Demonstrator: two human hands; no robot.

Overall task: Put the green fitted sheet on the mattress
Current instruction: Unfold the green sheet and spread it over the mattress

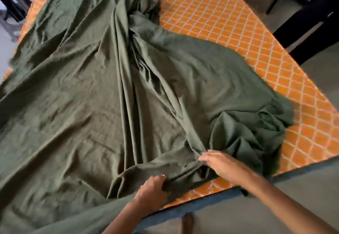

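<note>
Gripping the sheet at the near edge

Lying crumpled on the mattress, the green fitted sheet runs lengthwise away from the person. The left hand curls around a fold; the right hand pinches bunched cloth beside it.

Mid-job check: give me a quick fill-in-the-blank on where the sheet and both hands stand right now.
1. The green fitted sheet leaves the mattress bare along its ____ side.
2. The bare mattress is ____ with a pale lattice pattern.
3. The left hand ____ a bunch of sheet at the near edge.
4. The right hand rests on the ____.

Missing words: right; orange; grips; sheet
</note>
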